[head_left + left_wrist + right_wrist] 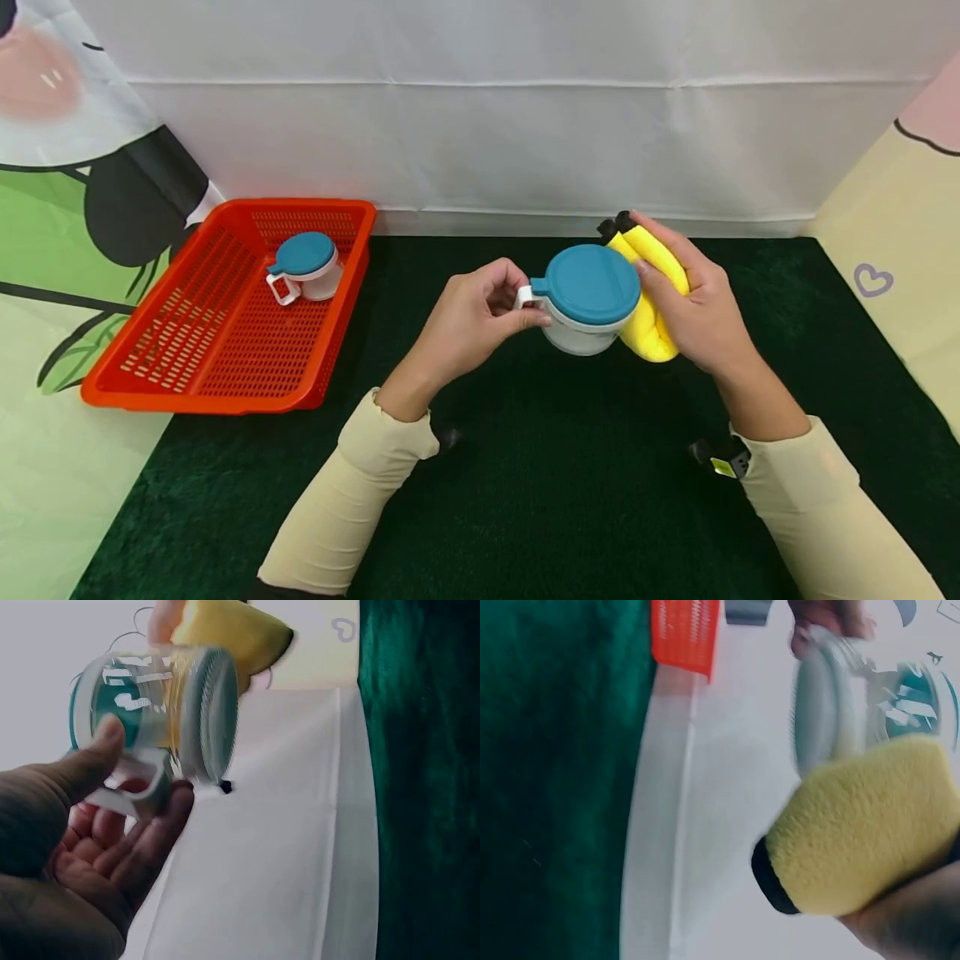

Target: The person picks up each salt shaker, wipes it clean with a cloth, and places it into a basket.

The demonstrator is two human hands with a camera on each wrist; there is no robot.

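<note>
My left hand point(483, 312) pinches the white handle of a seasoning jar point(592, 287) with a round blue lid and a clear body. Lid up, the jar is held over the dark green cloth. In the left wrist view, the thumb lies along the side of the jar point(154, 705), and the other fingers are at its handle. My right hand point(701, 300) grips a yellow plush banana bunch point(652, 283) with black tips, right beside the jar. Its fuzzy yellow surface point(862, 825) overlaps the jar point(840, 705) in the right wrist view.
On the left stands a red-orange slotted basket point(247, 367). A second blue-lidded jar point(305, 258) with a white handle sits inside it, toward the back right. Dark green cloth point(570, 500) covers the table, and a white sheet point(525, 150) hangs behind.
</note>
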